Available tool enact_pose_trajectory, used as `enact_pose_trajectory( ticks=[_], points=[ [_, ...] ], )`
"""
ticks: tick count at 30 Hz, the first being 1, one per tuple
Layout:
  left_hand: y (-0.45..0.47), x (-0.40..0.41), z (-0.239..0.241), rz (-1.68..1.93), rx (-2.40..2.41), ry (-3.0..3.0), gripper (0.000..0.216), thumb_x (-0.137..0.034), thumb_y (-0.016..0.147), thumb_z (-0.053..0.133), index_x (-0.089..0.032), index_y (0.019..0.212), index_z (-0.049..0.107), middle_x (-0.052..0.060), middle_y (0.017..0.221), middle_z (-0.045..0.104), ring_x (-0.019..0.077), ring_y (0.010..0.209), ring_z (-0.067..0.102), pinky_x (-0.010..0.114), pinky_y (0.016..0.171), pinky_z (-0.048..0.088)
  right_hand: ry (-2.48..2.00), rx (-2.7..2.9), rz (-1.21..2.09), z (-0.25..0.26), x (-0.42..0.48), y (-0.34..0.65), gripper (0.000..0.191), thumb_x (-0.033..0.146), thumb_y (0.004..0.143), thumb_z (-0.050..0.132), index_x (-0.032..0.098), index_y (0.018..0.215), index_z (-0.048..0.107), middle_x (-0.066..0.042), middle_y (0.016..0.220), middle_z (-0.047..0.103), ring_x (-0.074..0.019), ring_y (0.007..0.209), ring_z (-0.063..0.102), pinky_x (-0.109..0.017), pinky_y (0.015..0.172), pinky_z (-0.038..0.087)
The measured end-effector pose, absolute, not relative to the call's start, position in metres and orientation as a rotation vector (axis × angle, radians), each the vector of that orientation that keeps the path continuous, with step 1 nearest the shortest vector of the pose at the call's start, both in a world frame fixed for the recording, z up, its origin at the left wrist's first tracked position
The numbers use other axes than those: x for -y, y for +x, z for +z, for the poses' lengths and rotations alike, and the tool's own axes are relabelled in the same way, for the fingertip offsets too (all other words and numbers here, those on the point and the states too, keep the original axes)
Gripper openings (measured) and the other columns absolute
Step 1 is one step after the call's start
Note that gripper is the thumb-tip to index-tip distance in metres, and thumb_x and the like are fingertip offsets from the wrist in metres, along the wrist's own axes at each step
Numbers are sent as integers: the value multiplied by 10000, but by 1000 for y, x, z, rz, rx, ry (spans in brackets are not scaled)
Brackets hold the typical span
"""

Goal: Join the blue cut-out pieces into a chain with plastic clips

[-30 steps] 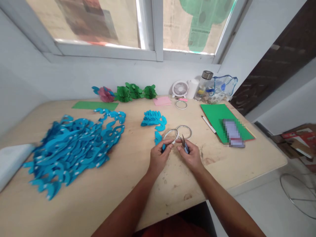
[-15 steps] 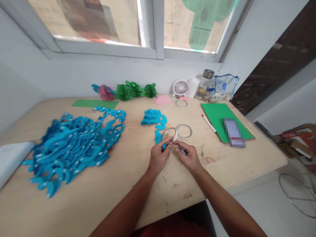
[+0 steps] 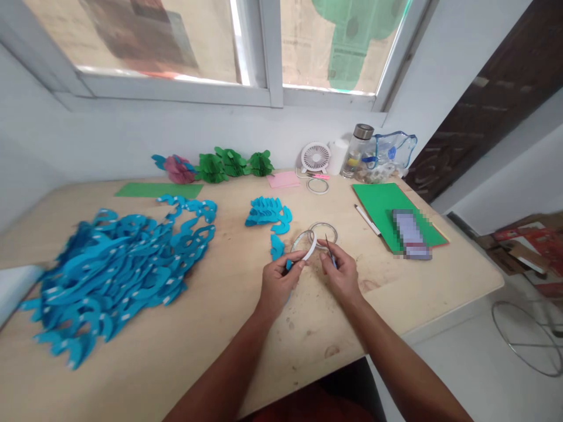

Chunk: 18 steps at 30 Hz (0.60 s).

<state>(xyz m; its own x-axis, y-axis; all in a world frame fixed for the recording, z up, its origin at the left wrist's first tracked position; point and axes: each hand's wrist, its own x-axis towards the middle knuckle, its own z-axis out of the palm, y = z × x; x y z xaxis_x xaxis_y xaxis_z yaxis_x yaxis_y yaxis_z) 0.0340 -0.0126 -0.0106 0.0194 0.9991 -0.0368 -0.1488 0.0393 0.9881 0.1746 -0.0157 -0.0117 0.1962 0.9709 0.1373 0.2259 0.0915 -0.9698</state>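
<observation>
Head view: left hand (image 3: pixel 276 282) pinches tape roll (image 3: pixel 305 244), right hand (image 3: pixel 342 275) grips scissors (image 3: pixel 329 251).

A big loose heap of blue paper cutouts (image 3: pixel 118 264) covers the wooden table (image 3: pixel 211 340) well to the left of the left hand (image 3: pixel 277 281), and a smaller stack of the same cutouts (image 3: pixel 266 212) lies just beyond that hand. Beyond the right hand (image 3: pixel 341 275) a tape ring (image 3: pixel 336 232) lies flat. Further to the right of that hand are a pen (image 3: pixel 364 219) and a green sheet (image 3: pixel 382 202) (a blurred flat object rests on it). Far beyond both hands, along the wall, stand green paper flowers (image 3: pixel 232 163), a pink sheet (image 3: pixel 281 179), a small white fan (image 3: pixel 315 157), a bottle (image 3: pixel 357 151) and a clear pouch (image 3: pixel 393 153).
</observation>
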Motion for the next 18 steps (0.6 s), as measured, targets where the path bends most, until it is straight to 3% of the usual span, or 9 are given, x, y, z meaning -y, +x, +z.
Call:
enact_pose_trajectory(
  ticks=[8, 18],
  points=[
    [33, 14, -13, 1224, -1152, 1127, 222, -270, 665, 685, -166, 855, 731, -56, 407, 457, 71, 396, 371, 187, 376, 255, -1360, 1306, 837, -14, 17, 177, 352, 344, 779, 541, 172, 1070, 640, 22, 603, 508, -104, 499, 371, -246, 513, 341],
    [33, 13, -12, 1238, -1174, 1259, 123, -248, 657, 683, -177, 748, 725, -18, 542, 575, 97, 502, 462, 199, 472, 351, -1338, 1128, 990, -18, 15, 176, 312, 394, 755, 573, 149, 930, 654, 55, 512, 405, -86, 460, 336, -226, 459, 261]
  ],
)
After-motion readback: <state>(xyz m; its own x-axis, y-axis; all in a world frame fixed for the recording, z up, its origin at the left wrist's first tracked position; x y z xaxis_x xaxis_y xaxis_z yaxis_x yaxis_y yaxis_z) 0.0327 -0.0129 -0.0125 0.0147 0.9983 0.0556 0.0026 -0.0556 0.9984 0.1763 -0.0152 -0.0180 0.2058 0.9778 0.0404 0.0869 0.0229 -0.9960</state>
